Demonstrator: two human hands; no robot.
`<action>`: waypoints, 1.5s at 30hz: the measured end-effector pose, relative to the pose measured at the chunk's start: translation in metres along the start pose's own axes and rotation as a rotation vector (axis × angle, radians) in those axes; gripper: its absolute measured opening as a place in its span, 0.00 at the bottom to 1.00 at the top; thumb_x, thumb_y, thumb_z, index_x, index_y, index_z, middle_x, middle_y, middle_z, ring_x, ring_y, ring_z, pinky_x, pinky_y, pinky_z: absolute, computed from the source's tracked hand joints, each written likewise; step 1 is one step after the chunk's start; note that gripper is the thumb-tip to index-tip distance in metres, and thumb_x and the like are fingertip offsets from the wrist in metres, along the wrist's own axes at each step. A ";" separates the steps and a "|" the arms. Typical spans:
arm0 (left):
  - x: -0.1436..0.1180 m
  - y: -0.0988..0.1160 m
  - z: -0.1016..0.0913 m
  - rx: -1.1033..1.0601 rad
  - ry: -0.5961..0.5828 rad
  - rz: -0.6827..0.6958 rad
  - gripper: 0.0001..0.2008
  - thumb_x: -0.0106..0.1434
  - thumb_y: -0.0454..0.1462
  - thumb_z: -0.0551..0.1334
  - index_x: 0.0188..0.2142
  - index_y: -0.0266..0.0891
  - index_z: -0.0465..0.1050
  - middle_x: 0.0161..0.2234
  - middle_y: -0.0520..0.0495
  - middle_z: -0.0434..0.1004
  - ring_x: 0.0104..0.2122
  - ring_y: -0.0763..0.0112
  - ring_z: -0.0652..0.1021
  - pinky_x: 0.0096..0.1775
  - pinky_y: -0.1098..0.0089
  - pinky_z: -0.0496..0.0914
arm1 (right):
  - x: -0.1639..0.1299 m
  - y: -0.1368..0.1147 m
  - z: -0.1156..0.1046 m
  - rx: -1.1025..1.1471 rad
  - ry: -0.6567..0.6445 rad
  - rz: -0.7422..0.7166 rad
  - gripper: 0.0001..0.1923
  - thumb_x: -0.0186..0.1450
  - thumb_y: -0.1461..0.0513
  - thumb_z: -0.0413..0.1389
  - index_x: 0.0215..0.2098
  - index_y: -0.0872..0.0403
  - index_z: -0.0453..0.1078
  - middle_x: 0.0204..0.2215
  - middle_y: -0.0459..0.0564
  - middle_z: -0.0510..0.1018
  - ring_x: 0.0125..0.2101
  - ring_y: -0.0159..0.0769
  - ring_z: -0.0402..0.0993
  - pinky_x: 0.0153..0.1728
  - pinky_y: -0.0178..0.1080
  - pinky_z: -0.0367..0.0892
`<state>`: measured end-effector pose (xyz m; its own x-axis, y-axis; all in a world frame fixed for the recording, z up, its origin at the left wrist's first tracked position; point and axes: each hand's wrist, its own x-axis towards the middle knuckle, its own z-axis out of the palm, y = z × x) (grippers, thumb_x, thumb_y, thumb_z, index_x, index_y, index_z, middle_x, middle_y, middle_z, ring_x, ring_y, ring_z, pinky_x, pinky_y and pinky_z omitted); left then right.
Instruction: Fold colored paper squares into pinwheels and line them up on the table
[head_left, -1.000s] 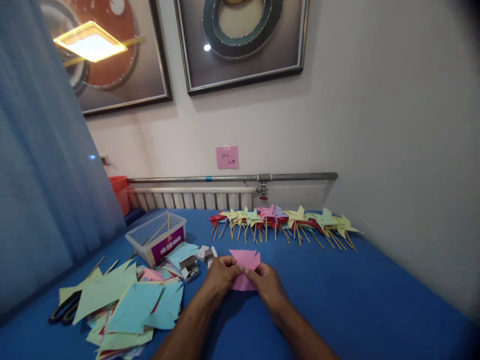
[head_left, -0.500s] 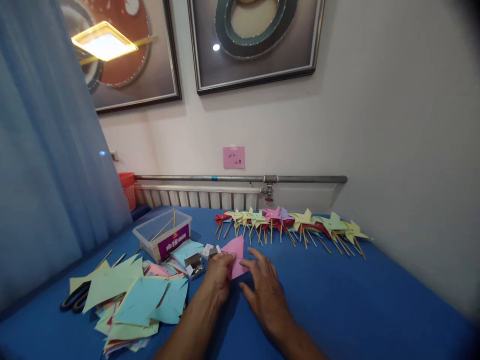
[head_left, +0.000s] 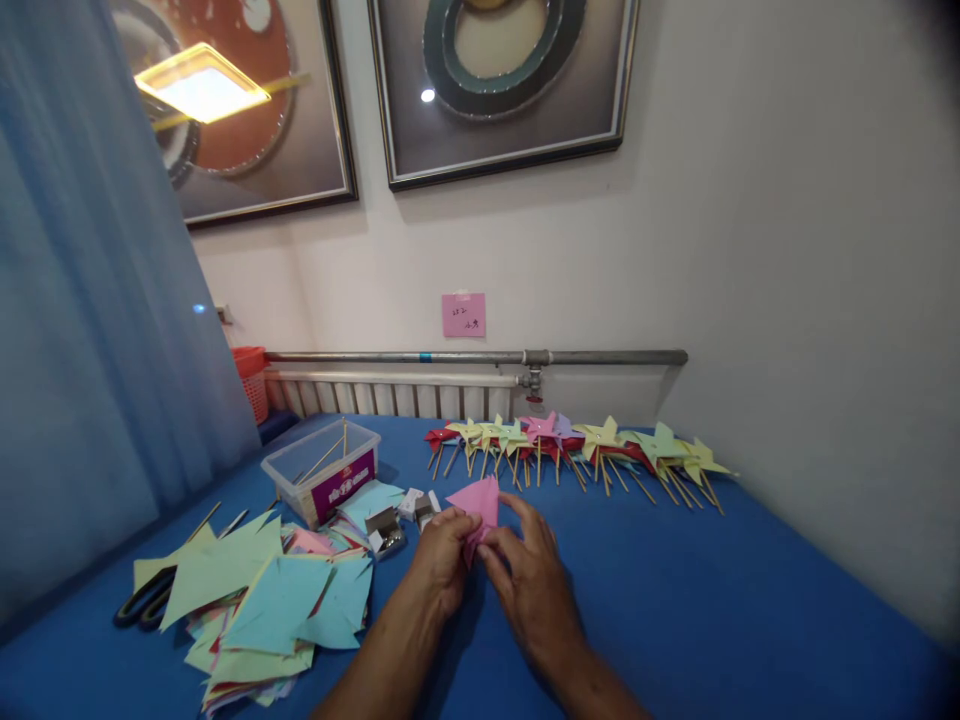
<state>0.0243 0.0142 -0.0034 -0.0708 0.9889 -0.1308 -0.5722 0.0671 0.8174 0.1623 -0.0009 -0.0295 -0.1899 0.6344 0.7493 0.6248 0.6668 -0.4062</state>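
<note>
A pink sheet of paper, partly folded, is held up above the blue table. My left hand pinches it between thumb and fingers near its lower middle. My right hand grips its right edge, thumb and index finger closed on the paper. Just left of my hands are small open boxes; one grey box holds shiny metal bits. Beyond my hands lies a row of finished paper pinwheels on wooden sticks, in red, yellow, green, pink and purple.
At left lies a pile of cut paper sheets, with black-handled scissors beside it. A clear plastic tub with sticks stands behind. A red basket is near the blue curtain. A pipe runs along the wall.
My right hand has closed on the pink paper's right edge, where its fingers were spread before. The paper has turned and folded slightly. The view has shifted a little.
</note>
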 end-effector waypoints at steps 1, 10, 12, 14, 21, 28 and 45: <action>0.000 0.000 0.001 -0.002 -0.005 0.000 0.19 0.41 0.36 0.78 0.22 0.39 0.67 0.19 0.56 0.69 0.20 0.78 0.68 0.27 0.73 0.62 | 0.000 0.000 0.001 0.071 0.000 0.070 0.10 0.74 0.58 0.56 0.38 0.46 0.80 0.66 0.57 0.74 0.65 0.52 0.70 0.63 0.56 0.70; 0.000 -0.003 0.001 0.027 0.002 0.003 0.16 0.36 0.35 0.74 0.18 0.41 0.65 0.15 0.57 0.66 0.17 0.77 0.67 0.25 0.72 0.61 | 0.011 0.008 0.009 0.543 -0.041 0.471 0.19 0.68 0.45 0.59 0.28 0.48 0.77 0.32 0.50 0.82 0.37 0.44 0.78 0.42 0.42 0.72; 0.000 -0.004 0.001 0.047 0.001 0.000 0.16 0.36 0.35 0.74 0.18 0.41 0.65 0.15 0.57 0.66 0.17 0.77 0.67 0.24 0.72 0.60 | 0.013 0.007 0.007 0.593 -0.034 0.504 0.20 0.66 0.43 0.61 0.28 0.48 0.76 0.28 0.48 0.81 0.33 0.43 0.76 0.39 0.41 0.71; 0.001 -0.005 0.000 0.071 -0.004 -0.012 0.18 0.36 0.36 0.75 0.18 0.41 0.65 0.15 0.56 0.66 0.17 0.76 0.67 0.24 0.72 0.60 | 0.014 0.006 0.006 0.630 -0.022 0.530 0.21 0.64 0.42 0.63 0.27 0.48 0.74 0.26 0.48 0.81 0.31 0.43 0.75 0.37 0.41 0.70; 0.002 -0.008 -0.001 0.094 -0.033 -0.039 0.21 0.38 0.37 0.78 0.19 0.41 0.65 0.16 0.55 0.68 0.18 0.76 0.69 0.25 0.72 0.60 | 0.013 0.012 0.015 0.695 0.063 0.590 0.15 0.60 0.47 0.64 0.29 0.48 0.72 0.26 0.46 0.80 0.30 0.42 0.76 0.36 0.41 0.72; -0.002 -0.006 -0.001 0.158 -0.056 -0.054 0.22 0.35 0.40 0.82 0.22 0.38 0.71 0.20 0.50 0.75 0.20 0.74 0.72 0.26 0.71 0.60 | 0.010 0.017 0.021 0.737 0.102 0.703 0.23 0.58 0.52 0.65 0.49 0.47 0.70 0.25 0.40 0.79 0.27 0.42 0.78 0.31 0.41 0.71; 0.005 -0.017 -0.007 0.507 0.045 0.079 0.15 0.48 0.36 0.72 0.17 0.42 0.66 0.14 0.56 0.64 0.17 0.77 0.59 0.26 0.69 0.48 | 0.022 0.031 0.004 0.882 0.066 0.707 0.19 0.55 0.46 0.70 0.30 0.49 0.73 0.25 0.44 0.79 0.29 0.40 0.76 0.34 0.40 0.72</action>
<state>0.0278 0.0172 -0.0218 -0.1394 0.9876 -0.0721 -0.0965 0.0589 0.9936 0.1745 0.0349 -0.0278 0.0510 0.9741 0.2205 -0.1809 0.2261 -0.9572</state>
